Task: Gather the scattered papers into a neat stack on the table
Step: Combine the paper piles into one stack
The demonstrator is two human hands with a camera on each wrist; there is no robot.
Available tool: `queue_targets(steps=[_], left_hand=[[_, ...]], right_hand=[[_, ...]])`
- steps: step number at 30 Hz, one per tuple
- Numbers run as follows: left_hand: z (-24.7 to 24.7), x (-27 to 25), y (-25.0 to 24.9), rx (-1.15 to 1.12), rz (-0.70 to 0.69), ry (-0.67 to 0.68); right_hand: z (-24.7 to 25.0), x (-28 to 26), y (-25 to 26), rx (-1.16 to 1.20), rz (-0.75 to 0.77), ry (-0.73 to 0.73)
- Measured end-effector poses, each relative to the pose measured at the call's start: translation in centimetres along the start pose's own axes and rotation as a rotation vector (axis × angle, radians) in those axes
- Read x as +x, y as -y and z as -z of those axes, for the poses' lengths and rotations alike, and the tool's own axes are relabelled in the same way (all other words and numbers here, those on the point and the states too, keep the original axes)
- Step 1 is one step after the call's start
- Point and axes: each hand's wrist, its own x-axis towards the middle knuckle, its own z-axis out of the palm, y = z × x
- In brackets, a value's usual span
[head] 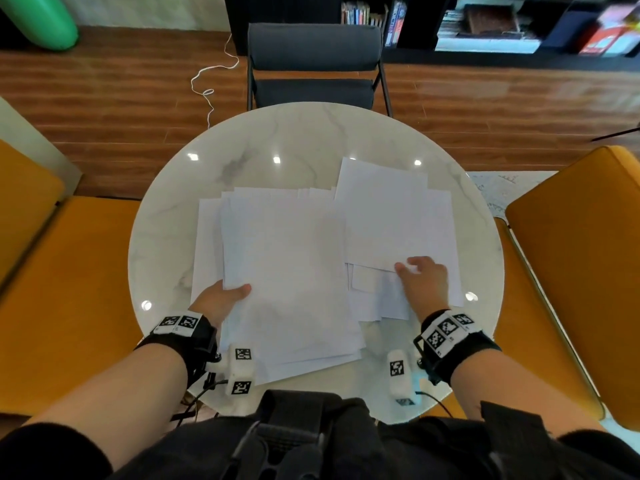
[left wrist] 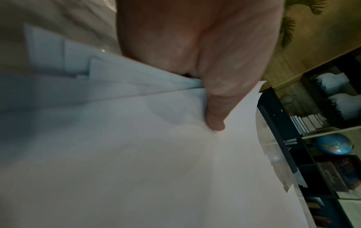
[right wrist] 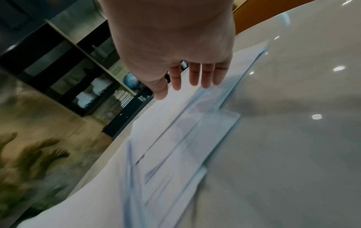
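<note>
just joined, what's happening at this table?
A person is gathering loose white sheets on a round marble table. The left hand grips the edge of a rough pile of papers, thumb on top. The right hand reaches, fingers extended, onto the loose sheets beside it. Nothing is squared up yet.

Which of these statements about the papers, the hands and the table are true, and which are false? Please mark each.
1. The left hand grips a bundle of papers. True.
2. The right hand is a closed fist holding nothing. False: its fingers are straight, over the loose sheets.
3. The table is round. True.
4. All papers form one neat stack. False: they lie in two untidy groups.
5. The far chair is orange. False: it is dark grey.
</note>
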Motion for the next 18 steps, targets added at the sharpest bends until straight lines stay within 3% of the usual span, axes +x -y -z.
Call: queue_targets(steps=[2,8,12,18], left_hand=[[0.5,0.0,0.1,-0.027,0.007,-0.019],[3.0,0.1,1.2,-0.082,0.011,-0.132],[3.5,-0.3,1.9,-0.103,0.001,-0.182],[3.3,-0.4,2.0,-0.138,0.008,-0.193]], right_hand=[[0.7,1.6,0.0,-0.099,-0.093,-0.049],[0.2,4.2,0.5,-0.294,-0.179,-0.019],[0.2,4.9,0.5,-0.374,-0.317,-0.008],[1.5,5.6,0.5,-0.471,-0.342,-0.036]])
